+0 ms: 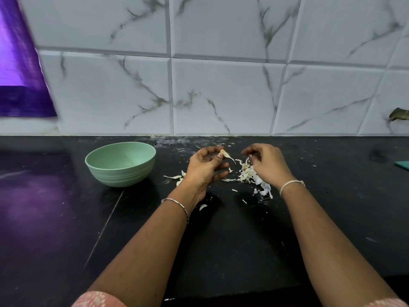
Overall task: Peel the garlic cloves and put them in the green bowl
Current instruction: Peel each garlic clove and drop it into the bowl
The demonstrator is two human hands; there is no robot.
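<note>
1. Head camera, nearest first: two bare forearms reach out over the dark counter (221, 240), with a thin bracelet (177, 204) on the left wrist and a pale band (292, 185) on the right.
2. My left hand (205, 167) pinches a garlic clove (223, 152) between thumb and forefinger, the other fingers loosely bent below it. A strip of skin trails off the clove toward the right fingers.
3. My right hand (265, 165) hangs close beside the clove, fingertips curled down. I cannot tell whether they nip a shred of skin or hold nothing.
4. Directly under those right fingertips lies a heap of peelings (249, 173). More scraps sit beneath and just left of the left fingers.
5. Beyond the left fingers, off to their left, stands the green bowl (119, 176). I see no cloves in the part of its inside that shows.
6. Risks, as I judge them:
   - The pinch is at the fingertips only, so a hard tug on the trailing skin could flick the clove into the heap, where it would be hard to pick out.
   - Loose skin clinging to the fingers could ride into the bowl with the clove.
   - A hasty reach could knock the light bowl.
7. Farthest away, the marbled wall tiles (221, 96) close the scene.
</note>
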